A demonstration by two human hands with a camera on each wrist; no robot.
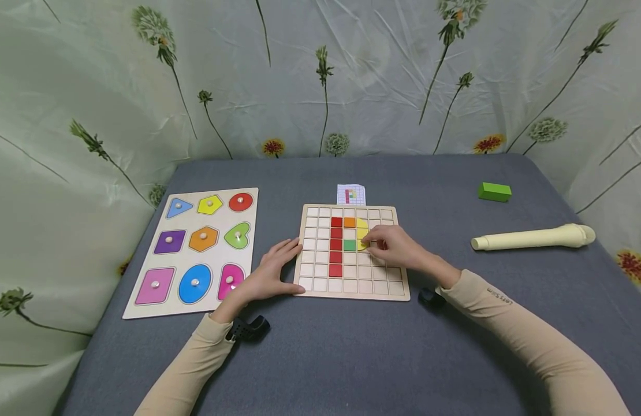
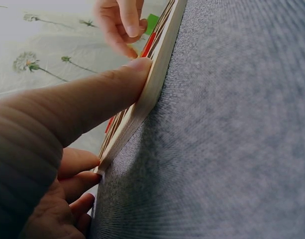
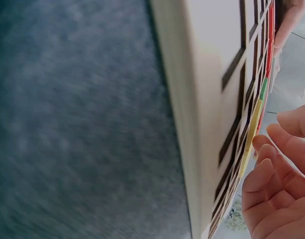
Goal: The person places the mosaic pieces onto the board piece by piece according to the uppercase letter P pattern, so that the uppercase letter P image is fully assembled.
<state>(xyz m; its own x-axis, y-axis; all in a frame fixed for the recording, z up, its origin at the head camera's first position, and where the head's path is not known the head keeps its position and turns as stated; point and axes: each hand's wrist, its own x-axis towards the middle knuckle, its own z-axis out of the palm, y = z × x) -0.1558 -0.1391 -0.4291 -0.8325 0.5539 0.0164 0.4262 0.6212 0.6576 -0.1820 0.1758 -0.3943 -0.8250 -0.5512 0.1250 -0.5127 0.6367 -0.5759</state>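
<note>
A wooden grid board (image 1: 351, 298) lies before me, with a column of red tiles (image 1: 336, 245), an orange tile (image 1: 349, 222), a green tile (image 1: 349, 245) and a column of yellow tiles (image 1: 361, 233). At the lowest yellow tile, my right hand (image 1: 390, 245) has its index finger and thumb bent together; the contact is partly hidden. My left hand (image 1: 271, 274) rests at the board's left side. In the left wrist view, its thumb (image 2: 112, 84) lies on the wooden rim (image 2: 142, 102), while the other fingers touch the edge farther along.
Left of the board lies a knobbed shape puzzle (image 1: 185, 260). Behind the board is a small printed card (image 1: 351, 195) with a coloured grid pattern. On the right are a green block (image 1: 494, 192) and a cream microphone-shaped object (image 1: 533, 237). Grey cloth (image 1: 346, 358) covers the table.
</note>
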